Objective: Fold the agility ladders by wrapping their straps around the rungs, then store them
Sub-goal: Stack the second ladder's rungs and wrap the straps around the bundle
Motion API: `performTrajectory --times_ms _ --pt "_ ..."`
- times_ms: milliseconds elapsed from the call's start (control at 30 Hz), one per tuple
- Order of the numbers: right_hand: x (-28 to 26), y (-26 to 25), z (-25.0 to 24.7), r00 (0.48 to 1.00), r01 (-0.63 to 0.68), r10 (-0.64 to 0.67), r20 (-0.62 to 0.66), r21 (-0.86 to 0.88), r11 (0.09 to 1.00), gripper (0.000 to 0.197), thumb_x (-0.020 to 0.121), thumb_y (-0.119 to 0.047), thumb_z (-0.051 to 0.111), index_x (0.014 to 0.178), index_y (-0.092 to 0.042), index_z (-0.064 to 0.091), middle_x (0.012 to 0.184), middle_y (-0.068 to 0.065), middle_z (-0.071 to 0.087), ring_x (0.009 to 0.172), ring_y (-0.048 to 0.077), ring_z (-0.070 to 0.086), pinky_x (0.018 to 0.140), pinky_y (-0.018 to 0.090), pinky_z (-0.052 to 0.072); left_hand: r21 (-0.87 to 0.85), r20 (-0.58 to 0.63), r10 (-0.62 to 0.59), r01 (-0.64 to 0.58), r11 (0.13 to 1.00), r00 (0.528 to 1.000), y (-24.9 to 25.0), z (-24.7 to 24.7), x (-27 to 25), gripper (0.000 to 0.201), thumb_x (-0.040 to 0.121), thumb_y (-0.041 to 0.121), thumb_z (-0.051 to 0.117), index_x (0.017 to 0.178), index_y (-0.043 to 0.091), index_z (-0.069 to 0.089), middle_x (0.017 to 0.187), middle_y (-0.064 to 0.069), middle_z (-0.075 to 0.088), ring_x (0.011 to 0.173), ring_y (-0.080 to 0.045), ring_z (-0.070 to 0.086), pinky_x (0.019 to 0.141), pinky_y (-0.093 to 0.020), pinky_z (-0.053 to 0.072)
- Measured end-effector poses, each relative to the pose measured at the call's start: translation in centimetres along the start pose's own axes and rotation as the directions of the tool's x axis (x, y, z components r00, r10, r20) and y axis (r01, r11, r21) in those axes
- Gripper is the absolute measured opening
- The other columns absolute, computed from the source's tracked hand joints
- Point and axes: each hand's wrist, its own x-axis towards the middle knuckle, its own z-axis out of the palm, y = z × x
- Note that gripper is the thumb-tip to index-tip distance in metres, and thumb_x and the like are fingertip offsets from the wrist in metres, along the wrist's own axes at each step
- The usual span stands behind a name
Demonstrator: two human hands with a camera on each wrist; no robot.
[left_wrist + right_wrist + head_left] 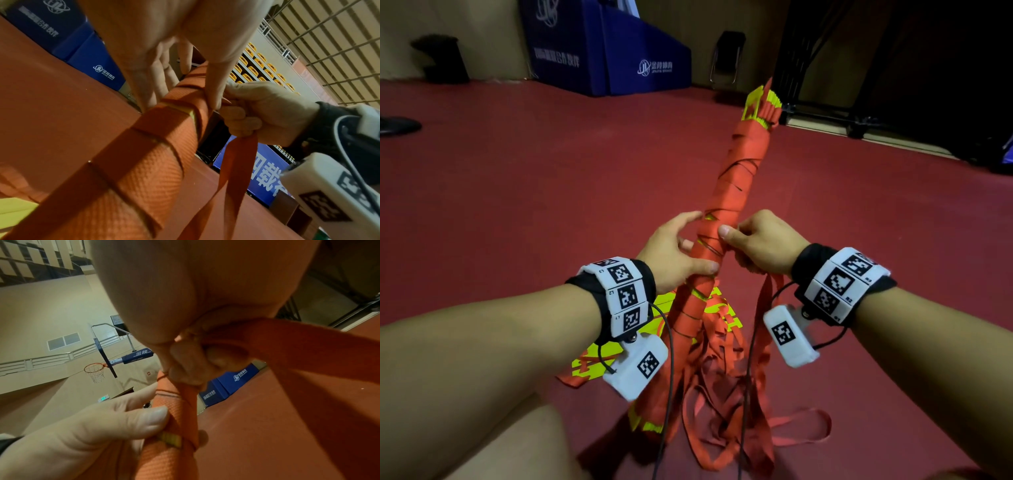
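Up off the red floor (524,192), a bundle of ladder rungs (736,178) slants away from the person, wound along most of its length with red strap; yellow rung ends (756,102) poke out at the far tip. The left hand (674,248) grips the bundle near its lower part, thumb across the front and fingers round the back, so that grip is closed on the bundle. The right hand (760,243) sits just beside it on the other side, its thumb pressed against the wrapping and its fingers curled on a length of red strap (236,165) that hangs down from the fist. In the left wrist view the strap leaves the fist as a loop falling toward the floor. Below the hands, loose strap loops (726,404) lie tangled on the floor. More yellow rungs (599,359) lie flat beside them. Blue padded blocks (606,51) stand against the far wall, with a folding chair (726,58) to their right.
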Motion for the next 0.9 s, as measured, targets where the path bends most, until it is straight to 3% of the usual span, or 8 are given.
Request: performTrajectory --times_ms 133,233,333,433,500,700,800,900 --pt "-0.1 -0.1 0.3 0.999 0.023 -0.022 -0.043 0.007 1.000 0.049 0.089 -0.055 0.064 0.059 -0.016 0.063 0.054 0.001 0.056 0.046 0.015 0.049 0.053 0.030 0.041 0.108 -0.064 0.026 -0.019 0.994 0.998 -0.1 0.3 -0.1 0.088 0.054 0.025 0.097 0.129 0.043 0.054 0.083 0.004 0.062 0.067 -0.018 0.066 0.068 -0.045 0.061" --pt "0.0 0.0 0.4 0.997 0.037 -0.037 -0.069 -0.004 0.999 0.045 0.090 -0.051 0.066 0.057 -0.021 0.061 0.051 -0.004 0.053 0.046 0.011 0.047 0.054 0.028 0.038 0.069 -0.038 0.003 -0.001 0.998 0.999 0.0 0.5 -0.2 0.087 0.041 0.046 0.091 0.117 0.046 0.049 0.101 0.003 0.066 0.085 -0.022 0.072 0.071 -0.045 0.060" --pt "0.4 0.3 0.4 0.995 0.083 -0.079 -0.055 0.060 0.995 0.033 0.095 -0.043 0.063 0.069 -0.022 0.065 0.049 -0.007 0.053 0.043 0.006 0.046 0.055 0.028 0.039 -0.073 0.034 -0.075 0.078 0.994 0.997 0.4 0.7 0.1 0.073 0.064 0.029 0.090 0.125 0.025 0.050 0.108 -0.001 0.070 0.093 -0.017 0.070 0.072 -0.035 0.058" --pt "0.4 0.7 0.3 0.992 0.122 -0.120 -0.033 0.064 0.990 0.028 0.097 -0.038 0.061 0.074 -0.022 0.064 0.056 -0.004 0.054 0.046 0.009 0.047 0.056 0.027 0.040 -0.148 0.116 -0.108 0.125 0.981 0.987 0.4 0.5 0.1 0.040 0.087 -0.011 0.067 0.118 0.014 0.058 0.092 -0.007 0.069 0.069 -0.010 0.071 0.057 -0.024 0.057" --pt "0.3 0.6 0.4 0.991 0.128 -0.126 -0.040 0.056 0.990 0.031 0.096 -0.041 0.061 0.074 -0.019 0.064 0.058 -0.001 0.058 0.048 0.011 0.050 0.056 0.028 0.042 -0.146 0.100 -0.096 0.110 0.983 0.990 0.1 0.3 0.1 0.038 0.088 -0.018 0.061 0.112 0.011 0.061 0.082 -0.004 0.066 0.058 -0.004 0.069 0.054 -0.022 0.058" --pt "0.3 -0.1 0.7 0.993 0.050 -0.066 -0.094 -0.158 0.986 0.062 0.096 -0.060 0.048 0.072 -0.007 0.070 0.061 0.009 0.071 0.044 0.012 0.060 0.058 0.029 0.052 -0.133 -0.031 -0.073 0.068 0.989 0.997 -0.3 -0.2 0.6 0.036 0.080 -0.010 0.076 0.105 0.013 0.066 0.065 0.009 0.071 0.068 -0.013 0.070 0.066 -0.033 0.061" --pt "0.1 -0.4 0.9 0.996 0.022 -0.037 -0.084 -0.173 0.985 0.063 0.099 -0.056 0.045 0.073 -0.004 0.069 0.061 0.011 0.071 0.041 0.014 0.059 0.053 0.025 0.049 -0.094 -0.076 -0.072 0.065 0.993 0.994 -0.1 -0.1 0.6 0.037 0.076 -0.005 0.082 0.099 0.018 0.065 0.074 0.005 0.072 0.076 -0.021 0.073 0.067 -0.035 0.061" --pt "0.0 -0.8 1.1 0.997 -0.010 0.000 -0.075 -0.132 0.991 0.058 0.102 -0.049 0.044 0.076 -0.004 0.068 0.060 0.008 0.070 0.041 0.015 0.061 0.046 0.021 0.045 -0.052 -0.128 -0.086 0.080 0.995 0.988 0.0 0.0 0.6 0.045 0.062 0.012 0.091 0.095 0.023 0.064 0.075 0.002 0.074 0.076 -0.025 0.075 0.072 -0.048 0.063"
